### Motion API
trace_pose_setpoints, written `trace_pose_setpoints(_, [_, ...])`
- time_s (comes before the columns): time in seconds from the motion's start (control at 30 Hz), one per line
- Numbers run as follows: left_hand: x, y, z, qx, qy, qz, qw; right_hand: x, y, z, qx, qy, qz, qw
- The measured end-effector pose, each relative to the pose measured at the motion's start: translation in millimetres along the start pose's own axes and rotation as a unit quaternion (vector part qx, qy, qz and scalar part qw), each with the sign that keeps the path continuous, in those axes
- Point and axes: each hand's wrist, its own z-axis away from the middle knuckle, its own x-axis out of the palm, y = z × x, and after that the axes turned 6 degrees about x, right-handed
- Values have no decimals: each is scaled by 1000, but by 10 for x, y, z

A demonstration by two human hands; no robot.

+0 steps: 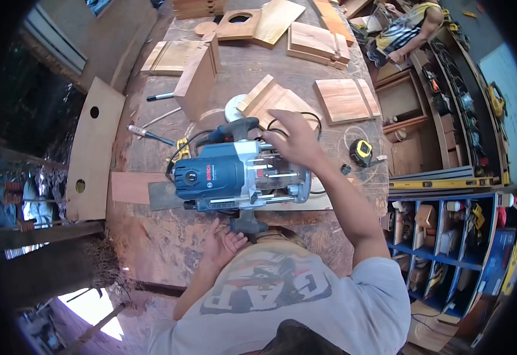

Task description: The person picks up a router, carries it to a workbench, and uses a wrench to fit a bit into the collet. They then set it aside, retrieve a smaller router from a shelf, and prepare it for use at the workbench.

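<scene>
A blue Bosch plunge router (211, 177) lies on its side on the worn bench, its clear guard and base towards the right. My right hand (294, 142) reaches across the base end, thumb and fingers apart, beside the router's far handle and over the edge of a grooved wooden piece (279, 100). Close to the near handle (248, 223), my left hand (224, 244) rests palm up by my waist, fingers loosely spread and holding nothing. The black power cord (314, 118) loops behind my right hand.
Grooved boards (347, 99) and an upright panel (196, 83) stand around the bench's far half. A tape measure (362, 151) lies right, a chisel-like tool (151, 135) left. Blue shelving (436, 260) holds tools at right. Another person (409, 32) works at the upper right.
</scene>
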Motion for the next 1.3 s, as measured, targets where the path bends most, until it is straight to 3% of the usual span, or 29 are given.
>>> trace_pose_setpoints(0.07, [183, -71, 135, 33, 36, -40, 998, -118, 70, 374, -4, 83, -28, 996])
trace_pose_setpoints(0.17, [173, -156, 282, 145, 117, -229, 955, -138, 202, 1066, 101, 147, -59, 982])
trace_pose_setpoints(0.2, [250, -135, 327, 167, 125, -351, 913, -145, 224, 1252, 159, 144, -80, 973])
trace_pose_setpoints(0.27, [420, -106, 504, 198, 139, -579, 779, -81, 280, 1460, 246, 97, -205, 942])
trace_pose_setpoints(0.3, [512, -163, 617, 237, 123, -572, 776, -36, 250, 1654, 302, 68, -270, 912])
trace_pose_setpoints(0.37, [867, -212, 635, 320, 88, -555, 763, -48, 283, 1744, 273, 20, -274, 922])
trace_pose_setpoints(0.53, [1786, -228, 434, 566, -58, -680, 463, -53, 427, 1784, 232, -29, -310, 921])
trace_pose_setpoints(0.6, [2060, -230, 236, 575, -73, -696, 423, -120, 457, 1756, 225, -58, -330, 915])
trace_pose_setpoints(0.67, [2181, -190, -12, 557, -89, -759, 325, -152, 456, 1788, 183, -65, -270, 943])
trace_pose_setpoints(0.73, [2189, -135, -242, 529, -86, -798, 274, -108, 512, 1841, 141, -51, -236, 960])
trace_pose_setpoints(0.77, [2146, -109, -323, 513, -83, -817, 249, -74, 548, 1905, 168, -60, -236, 955])
trace_pose_setpoints(0.8, [2091, -85, -373, 472, -67, -846, 240, -48, 561, 1974, 196, -70, -235, 949])
trace_pose_setpoints(1.0, [2006, -39, -328, 468, 3, -853, 233, -12, 474, 2160, 235, -93, -235, 939])
trace_pose_setpoints(1.1, [2192, -1, -307, 412, -18, -866, 284, -24, 395, 2097, 206, -60, -208, 954])
trace_pose_setpoints(1.3, [2110, 101, -342, 474, -88, -786, 387, -2, 353, 1913, 145, -23, -160, 976])
